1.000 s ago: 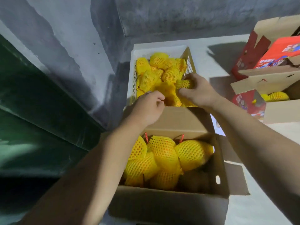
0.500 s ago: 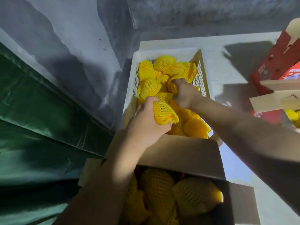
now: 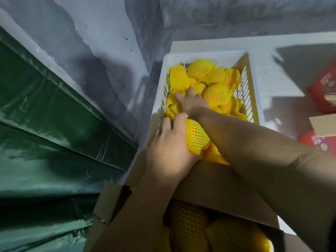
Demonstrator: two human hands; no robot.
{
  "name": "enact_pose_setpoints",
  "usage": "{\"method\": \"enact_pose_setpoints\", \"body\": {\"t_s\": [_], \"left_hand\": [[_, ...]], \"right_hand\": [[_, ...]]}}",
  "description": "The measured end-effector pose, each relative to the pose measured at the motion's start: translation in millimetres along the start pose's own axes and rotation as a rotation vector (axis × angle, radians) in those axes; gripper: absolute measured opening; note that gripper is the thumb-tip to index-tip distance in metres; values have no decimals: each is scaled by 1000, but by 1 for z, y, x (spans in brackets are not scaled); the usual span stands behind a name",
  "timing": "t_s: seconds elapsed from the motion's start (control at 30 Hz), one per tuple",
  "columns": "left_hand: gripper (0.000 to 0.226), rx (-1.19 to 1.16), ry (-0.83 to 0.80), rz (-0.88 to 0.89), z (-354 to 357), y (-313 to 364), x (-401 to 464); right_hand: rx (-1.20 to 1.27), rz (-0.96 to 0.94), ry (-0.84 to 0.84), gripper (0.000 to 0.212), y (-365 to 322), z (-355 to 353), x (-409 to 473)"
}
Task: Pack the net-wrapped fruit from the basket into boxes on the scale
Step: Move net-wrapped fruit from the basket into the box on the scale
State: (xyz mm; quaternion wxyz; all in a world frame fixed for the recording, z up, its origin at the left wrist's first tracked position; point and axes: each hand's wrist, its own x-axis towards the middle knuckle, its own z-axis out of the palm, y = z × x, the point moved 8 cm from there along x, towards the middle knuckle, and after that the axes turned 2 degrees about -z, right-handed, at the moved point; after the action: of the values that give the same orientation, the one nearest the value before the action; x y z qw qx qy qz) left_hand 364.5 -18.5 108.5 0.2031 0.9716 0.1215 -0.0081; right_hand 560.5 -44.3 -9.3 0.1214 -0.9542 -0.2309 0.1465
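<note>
over the near end of the white basket [image 3: 211, 55], the left hand [image 3: 169, 151] grips a net-wrapped fruit [image 3: 195, 136], fingers curled round it. farther in, the right hand [image 3: 192, 102] digs among the piled fruit, its grasp hidden; more fruit fills the cardboard box [image 3: 218, 184] below

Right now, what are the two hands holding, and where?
The left hand grips a yellow foam-netted fruit around its side. The right hand reaches among fruit in the white plastic basket; its hold cannot be told.
</note>
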Motion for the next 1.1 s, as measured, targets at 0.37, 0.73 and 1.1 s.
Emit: {"method": "enact_pose_setpoints", "body": {"t_s": [0.37,0.73,1.1], "left_hand": [[93,-471,144,129,-67,10,-101],[95,-469,-522,43,-28,-3,-213],[15,-1038,-307,-6,-89,-70,-272]], "right_hand": [[339,-174,296,95,25,-109,-131],[360,-182,547,66,-37,-141,-372],[413,-287,522,60,-171,-88,-475]]}}
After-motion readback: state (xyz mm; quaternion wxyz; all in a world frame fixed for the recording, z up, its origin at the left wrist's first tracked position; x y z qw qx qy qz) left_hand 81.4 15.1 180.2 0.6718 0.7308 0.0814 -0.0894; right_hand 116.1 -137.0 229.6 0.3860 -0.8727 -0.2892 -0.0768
